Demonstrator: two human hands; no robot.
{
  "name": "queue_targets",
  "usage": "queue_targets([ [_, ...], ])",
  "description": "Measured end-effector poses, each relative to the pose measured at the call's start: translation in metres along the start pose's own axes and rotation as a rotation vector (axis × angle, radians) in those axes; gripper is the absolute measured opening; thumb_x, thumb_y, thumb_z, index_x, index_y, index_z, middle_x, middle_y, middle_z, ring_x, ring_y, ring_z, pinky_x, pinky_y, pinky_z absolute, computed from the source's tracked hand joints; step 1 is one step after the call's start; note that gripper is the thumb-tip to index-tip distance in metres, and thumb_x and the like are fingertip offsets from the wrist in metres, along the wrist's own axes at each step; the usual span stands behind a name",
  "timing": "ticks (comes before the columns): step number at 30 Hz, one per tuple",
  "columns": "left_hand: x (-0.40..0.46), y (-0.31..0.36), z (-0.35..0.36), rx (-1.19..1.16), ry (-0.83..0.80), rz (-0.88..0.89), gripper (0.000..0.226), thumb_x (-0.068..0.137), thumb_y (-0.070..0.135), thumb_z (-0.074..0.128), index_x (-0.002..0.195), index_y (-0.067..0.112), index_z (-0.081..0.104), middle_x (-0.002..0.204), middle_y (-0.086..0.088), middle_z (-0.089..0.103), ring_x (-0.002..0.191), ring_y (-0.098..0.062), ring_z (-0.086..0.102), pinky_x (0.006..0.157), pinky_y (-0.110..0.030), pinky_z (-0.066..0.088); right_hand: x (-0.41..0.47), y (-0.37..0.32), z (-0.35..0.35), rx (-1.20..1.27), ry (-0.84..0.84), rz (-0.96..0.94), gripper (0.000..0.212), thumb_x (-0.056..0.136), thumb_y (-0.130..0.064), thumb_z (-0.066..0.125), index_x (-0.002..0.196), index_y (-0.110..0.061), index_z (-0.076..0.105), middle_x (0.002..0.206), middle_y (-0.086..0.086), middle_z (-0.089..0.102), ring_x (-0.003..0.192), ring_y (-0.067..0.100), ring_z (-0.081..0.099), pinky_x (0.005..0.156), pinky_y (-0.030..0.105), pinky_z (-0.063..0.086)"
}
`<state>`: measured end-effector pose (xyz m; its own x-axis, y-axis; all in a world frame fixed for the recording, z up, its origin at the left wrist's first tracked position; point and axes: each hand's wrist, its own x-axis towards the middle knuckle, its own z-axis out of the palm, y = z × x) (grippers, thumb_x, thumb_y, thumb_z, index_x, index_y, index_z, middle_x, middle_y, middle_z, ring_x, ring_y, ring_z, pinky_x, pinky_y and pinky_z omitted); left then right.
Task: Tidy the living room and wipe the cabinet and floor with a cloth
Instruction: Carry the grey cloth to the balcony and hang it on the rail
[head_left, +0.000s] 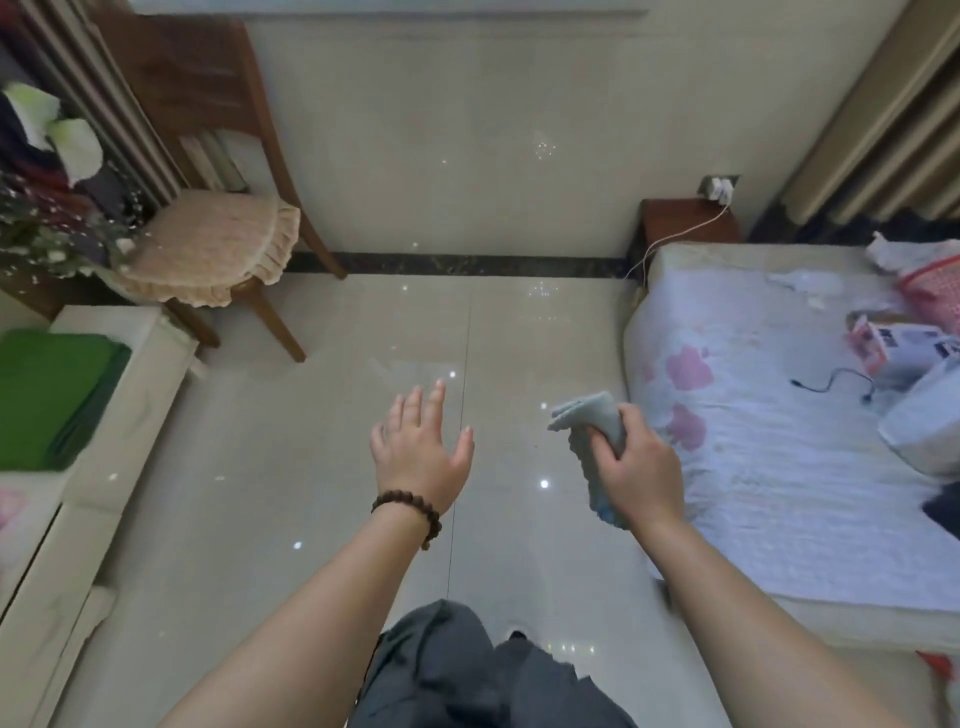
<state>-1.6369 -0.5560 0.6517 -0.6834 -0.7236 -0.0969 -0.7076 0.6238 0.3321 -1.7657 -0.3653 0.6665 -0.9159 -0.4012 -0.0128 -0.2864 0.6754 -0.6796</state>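
Above the glossy floor (363, 519), the right hand (639, 467) grips a bunched pale-blue cloth (592, 431) with its fingers (605, 441) curled tight around it, just beside the bed (779, 467), while the left hand (421, 447) hangs empty, fingers spread wide.
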Motion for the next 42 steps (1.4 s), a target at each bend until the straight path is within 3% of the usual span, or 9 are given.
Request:
queue_targets([
  [8, 0.208, 0.041, -0.008, -0.025, 0.038, 0.013, 0.068, 0.094, 0.054, 0.038, 0.152, 0.035, 0.010, 0.159, 0.002, 0.019, 0.147, -0.017, 0.010, 0.118, -0.046, 0.011, 0.200, -0.028, 0.034, -0.001, 0.045, -0.062, 0.021, 0.089, -0.030, 0.059, 0.105, -0.015, 0.055, 0.080, 0.006, 0.064, 0.071, 0.029, 0.057, 0.059, 0.037, 0.045],
  [12, 0.340, 0.056, -0.020, -0.021, 0.082, 0.035, 0.068, 0.094, 0.055, 0.037, 0.152, 0.035, 0.010, 0.159, 0.002, 0.020, 0.147, -0.018, 0.010, 0.118, -0.046, 0.012, 0.326, -0.064, 0.062, -0.018, 0.073, -0.093, 0.021, 0.089, -0.028, 0.061, 0.105, -0.014, 0.056, 0.080, 0.002, 0.058, 0.069, 0.026, 0.051, 0.057, 0.031, 0.033],
  [16, 0.471, 0.078, -0.050, -0.018, 0.120, 0.058, 0.068, 0.093, 0.054, 0.040, 0.152, 0.033, 0.013, 0.159, 0.001, 0.022, 0.147, -0.018, 0.011, 0.117, -0.044, 0.011, 0.453, -0.114, 0.076, -0.030, 0.113, -0.131, 0.021, 0.088, -0.027, 0.061, 0.102, -0.013, 0.057, 0.083, 0.009, 0.065, 0.076, 0.035, 0.059, 0.060, 0.031, 0.033],
  [22, 0.643, 0.127, -0.113, -0.059, 0.220, 0.159, 0.068, 0.092, 0.053, 0.043, 0.152, 0.034, 0.015, 0.159, 0.001, 0.021, 0.147, -0.017, 0.009, 0.118, -0.044, 0.009, 0.624, -0.188, 0.062, -0.029, 0.236, -0.219, 0.023, 0.089, -0.026, 0.062, 0.106, -0.012, 0.056, 0.088, 0.008, 0.065, 0.081, 0.034, 0.059, 0.062, 0.030, 0.032],
  [27, 0.768, 0.165, -0.159, -0.048, 0.297, 0.225, 0.068, 0.093, 0.055, 0.040, 0.152, 0.036, 0.013, 0.160, 0.000, 0.019, 0.148, -0.017, 0.008, 0.119, -0.045, 0.008, 0.748, -0.242, 0.044, -0.011, 0.336, -0.358, 0.023, 0.090, -0.029, 0.059, 0.107, -0.014, 0.055, 0.088, 0.005, 0.064, 0.079, 0.027, 0.059, 0.063, 0.033, 0.044],
  [30, 0.835, 0.190, -0.183, -0.034, 0.328, 0.278, 0.067, 0.094, 0.056, 0.037, 0.152, 0.035, 0.011, 0.160, -0.001, 0.016, 0.148, -0.019, 0.007, 0.119, -0.045, 0.007, 0.820, -0.269, 0.035, -0.053, 0.414, -0.404, 0.024, 0.091, -0.030, 0.060, 0.108, -0.013, 0.056, 0.088, 0.008, 0.065, 0.078, 0.028, 0.058, 0.062, 0.028, 0.034],
  [36, 0.979, 0.248, -0.220, -0.053, 0.422, 0.373, 0.068, 0.093, 0.055, 0.038, 0.152, 0.034, 0.011, 0.160, -0.002, 0.017, 0.148, -0.022, 0.008, 0.119, -0.047, 0.009, 0.968, -0.318, 0.022, -0.067, 0.473, -0.530, 0.025, 0.091, -0.028, 0.060, 0.106, -0.009, 0.055, 0.080, 0.013, 0.063, 0.069, 0.031, 0.054, 0.061, 0.029, 0.029],
  [42, 1.123, 0.311, -0.252, -0.053, 0.444, 0.419, 0.069, 0.093, 0.057, 0.036, 0.152, 0.035, 0.009, 0.160, -0.001, 0.016, 0.148, -0.021, 0.007, 0.119, -0.049, 0.009, 1.121, -0.362, 0.008, -0.024, 0.542, -0.583, 0.027, 0.090, -0.026, 0.062, 0.109, -0.010, 0.055, 0.083, 0.015, 0.065, 0.074, 0.035, 0.058, 0.061, 0.031, 0.035],
])
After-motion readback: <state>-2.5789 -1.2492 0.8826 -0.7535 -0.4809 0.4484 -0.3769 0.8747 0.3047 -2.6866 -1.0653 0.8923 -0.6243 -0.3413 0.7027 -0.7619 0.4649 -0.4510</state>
